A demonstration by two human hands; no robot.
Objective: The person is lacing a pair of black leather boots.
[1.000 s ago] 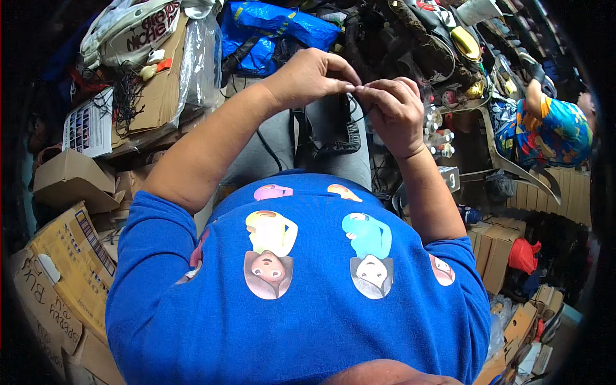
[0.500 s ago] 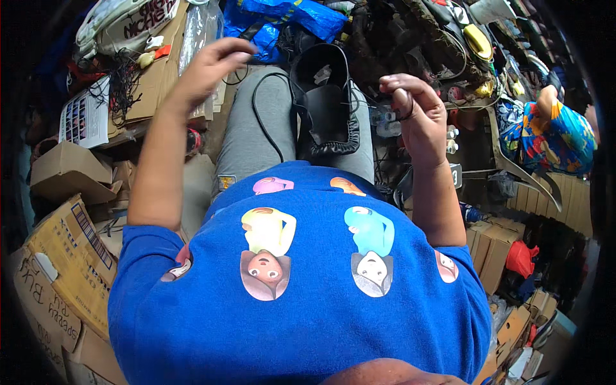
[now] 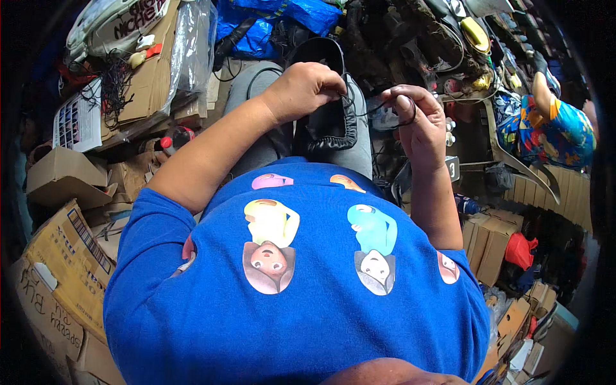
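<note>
A black shoe upper (image 3: 333, 136) with a gathered, puckered edge lies across my lap, its hollow inside facing up. Over its left part is my left hand (image 3: 307, 90), the fingers closed in a pinch at the upper's right edge, where a thin black cord (image 3: 369, 114) runs. To the right, my right hand (image 3: 420, 122) is raised with thumb and fingers closed on that cord, which loops around the fingers. Between the two hands the cord hangs slightly slack. My left hand hides part of the upper's inside.
Cardboard boxes (image 3: 67, 183) and flat cardboard (image 3: 151, 77) crowd the left side. A blue plastic bag (image 3: 308, 16) lies beyond my knees. At the right are a person in a bright patterned garment (image 3: 558, 135), a curved metal piece (image 3: 529, 170) and a red plastic bag (image 3: 520, 250).
My left hand has come down and rightward from the upper left to the upper's right edge, its fingers closing in a pinch. My right hand stays almost in place with the cord.
</note>
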